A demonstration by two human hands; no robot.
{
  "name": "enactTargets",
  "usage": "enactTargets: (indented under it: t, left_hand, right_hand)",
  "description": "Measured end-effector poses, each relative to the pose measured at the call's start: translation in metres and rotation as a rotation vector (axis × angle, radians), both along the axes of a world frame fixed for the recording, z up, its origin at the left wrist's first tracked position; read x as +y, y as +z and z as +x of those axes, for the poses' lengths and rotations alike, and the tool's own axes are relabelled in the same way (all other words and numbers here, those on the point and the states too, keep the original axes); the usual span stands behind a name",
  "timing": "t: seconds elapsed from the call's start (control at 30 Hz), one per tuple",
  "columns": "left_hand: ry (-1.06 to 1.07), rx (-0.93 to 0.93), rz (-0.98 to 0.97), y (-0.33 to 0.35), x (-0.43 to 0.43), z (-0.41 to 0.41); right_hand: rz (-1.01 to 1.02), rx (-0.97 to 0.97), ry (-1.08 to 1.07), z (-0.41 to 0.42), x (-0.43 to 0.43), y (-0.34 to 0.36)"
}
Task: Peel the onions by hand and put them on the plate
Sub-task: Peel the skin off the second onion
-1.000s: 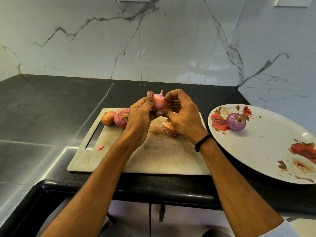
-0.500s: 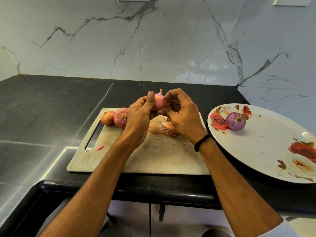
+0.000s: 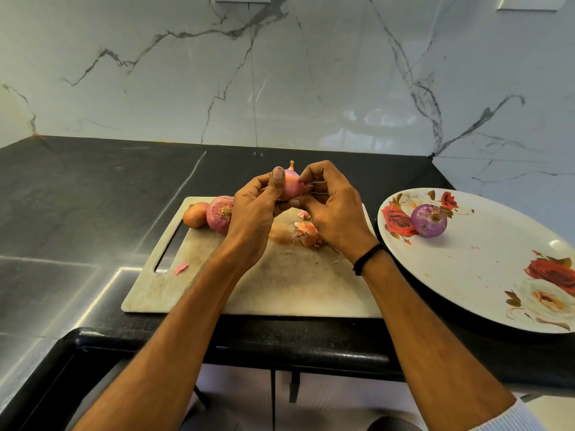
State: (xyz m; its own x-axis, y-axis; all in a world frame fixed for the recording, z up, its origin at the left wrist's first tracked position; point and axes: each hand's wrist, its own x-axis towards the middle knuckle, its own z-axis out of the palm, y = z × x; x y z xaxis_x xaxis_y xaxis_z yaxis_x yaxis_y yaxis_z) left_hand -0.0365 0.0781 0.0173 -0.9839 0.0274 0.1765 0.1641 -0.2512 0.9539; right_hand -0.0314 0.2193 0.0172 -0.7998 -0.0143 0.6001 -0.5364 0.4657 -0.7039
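Above the back of the cutting board (image 3: 273,290), my left hand (image 3: 253,219) grips a pink onion (image 3: 292,186) with its dry tip pointing up. My right hand (image 3: 333,213) has its fingers curled against the onion's right side, pinching at the skin. Two unpeeled onions lie at the board's back left: a small orange one (image 3: 195,214) and a bigger red one (image 3: 220,214). A peeled purple onion (image 3: 428,220) sits on the floral plate (image 3: 482,265) at the right. Loose onion skins (image 3: 306,233) lie on the board under my right hand.
A pink scrap of skin (image 3: 180,268) lies by the board's handle slot. The black counter (image 3: 93,197) extends left and back to a marble wall (image 3: 280,73). The counter's front edge (image 3: 280,340) runs just below the board.
Both hands stay in place on the onion. My right fingers have shifted slightly against its skin. Nothing else has moved.
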Motion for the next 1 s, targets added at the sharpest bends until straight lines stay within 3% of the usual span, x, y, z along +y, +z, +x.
enactTargets:
  t: [0.23,0.4,1.0]
  left_hand:
    - [0.023,0.0,-0.01,-0.0001,-0.0004,-0.0016]
    - [0.019,0.01,-0.002,-0.0001,-0.0002,-0.0004]
    - [0.017,0.046,-0.066,-0.0062,-0.0011,-0.0027]
  right_hand:
    - [0.06,0.093,-0.05,0.0001,-0.0004,-0.0025]
    - [-0.041,-0.024,0.028,0.0024,-0.0006,0.0032]
    - [0.049,0.031,-0.037,-0.0005,0.0006,-0.0008]
